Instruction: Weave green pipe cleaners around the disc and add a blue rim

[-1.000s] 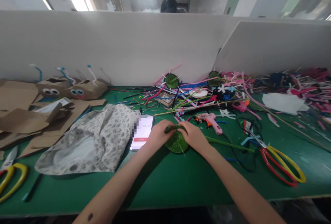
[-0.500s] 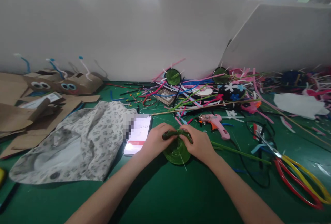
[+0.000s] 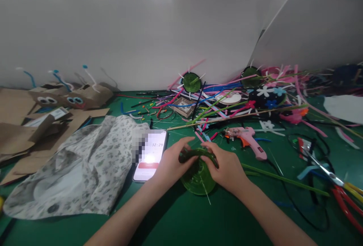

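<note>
One head-worn camera — looking forward and down, close over the green table (image 3: pixel 181 223).

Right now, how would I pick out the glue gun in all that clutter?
On the green table, look just past the right hand, toward the strip pile. The glue gun lies there: the only chunky pink tool, with an orange trigger.

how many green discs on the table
3: one disc under the stem held by left hand and right hand, one against the white partition behind the pile, one further right along it. Others may be hidden.
</note>
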A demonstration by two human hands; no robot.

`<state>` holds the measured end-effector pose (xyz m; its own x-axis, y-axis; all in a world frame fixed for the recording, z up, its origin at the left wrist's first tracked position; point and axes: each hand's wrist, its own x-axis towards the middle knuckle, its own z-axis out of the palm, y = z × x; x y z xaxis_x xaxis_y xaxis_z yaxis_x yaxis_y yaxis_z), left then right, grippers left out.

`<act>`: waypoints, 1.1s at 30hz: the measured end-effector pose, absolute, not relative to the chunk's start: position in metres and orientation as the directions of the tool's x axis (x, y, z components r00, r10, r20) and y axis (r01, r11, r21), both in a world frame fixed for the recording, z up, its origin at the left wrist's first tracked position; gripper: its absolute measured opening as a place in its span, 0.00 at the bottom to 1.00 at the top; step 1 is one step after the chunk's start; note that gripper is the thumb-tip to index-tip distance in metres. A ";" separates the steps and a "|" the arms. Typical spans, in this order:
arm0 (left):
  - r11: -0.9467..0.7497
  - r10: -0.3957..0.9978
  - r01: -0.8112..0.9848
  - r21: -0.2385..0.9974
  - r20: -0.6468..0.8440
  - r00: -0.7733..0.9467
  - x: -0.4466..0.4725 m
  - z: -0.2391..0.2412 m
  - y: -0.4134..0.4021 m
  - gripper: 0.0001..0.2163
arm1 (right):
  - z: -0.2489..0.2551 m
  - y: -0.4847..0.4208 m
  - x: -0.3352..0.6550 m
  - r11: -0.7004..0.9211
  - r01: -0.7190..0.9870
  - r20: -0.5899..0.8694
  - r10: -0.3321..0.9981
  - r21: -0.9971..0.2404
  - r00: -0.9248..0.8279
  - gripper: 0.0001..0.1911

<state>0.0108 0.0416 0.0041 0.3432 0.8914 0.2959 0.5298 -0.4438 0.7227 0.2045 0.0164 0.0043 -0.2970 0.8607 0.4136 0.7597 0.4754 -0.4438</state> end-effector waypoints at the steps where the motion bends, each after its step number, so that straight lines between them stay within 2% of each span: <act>1: -0.468 0.879 0.523 0.712 0.313 0.360 0.011 0.004 0.042 0.19 | 0.004 0.016 0.204 0.473 0.760 0.411 0.862 -0.446 -0.295 0.13; 4: -0.551 0.827 0.499 0.669 0.361 0.430 0.011 0.005 0.042 0.07 | 0.003 0.016 0.204 0.474 0.752 0.405 0.864 -0.458 -0.298 0.11; 8: -0.512 0.857 0.527 0.679 0.363 0.366 0.012 0.005 0.042 0.15 | 0.002 0.015 0.203 0.441 0.771 0.409 0.876 -0.460 -0.258 0.13; 11: -0.548 0.834 0.511 0.662 0.387 0.394 0.014 0.005 0.041 0.08 | 0.001 0.015 0.203 0.453 0.774 0.421 0.867 -0.443 -0.266 0.10; 15: -0.549 0.835 0.520 0.654 0.404 0.374 0.014 0.005 0.040 0.14 | 0.000 0.015 0.204 0.451 0.774 0.433 0.865 -0.445 -0.255 0.12; 18: -0.578 0.814 0.509 0.638 0.410 0.411 0.013 0.005 0.040 0.09 | 0.000 0.015 0.204 0.459 0.773 0.434 0.861 -0.439 -0.264 0.10; 21: -0.550 0.835 0.524 0.651 0.399 0.380 0.012 0.004 0.040 0.15 | 0.000 0.016 0.204 0.444 0.790 0.427 0.867 -0.423 -0.258 0.12; 25: -0.543 0.838 0.531 0.651 0.378 0.394 0.013 0.006 0.040 0.09 | 0.000 0.016 0.205 0.460 0.786 0.440 0.856 -0.413 -0.271 0.10; 33: -0.563 0.825 0.516 0.646 0.409 0.389 0.013 0.005 0.039 0.12 | -0.001 0.015 0.206 0.468 0.775 0.449 0.852 -0.424 -0.269 0.10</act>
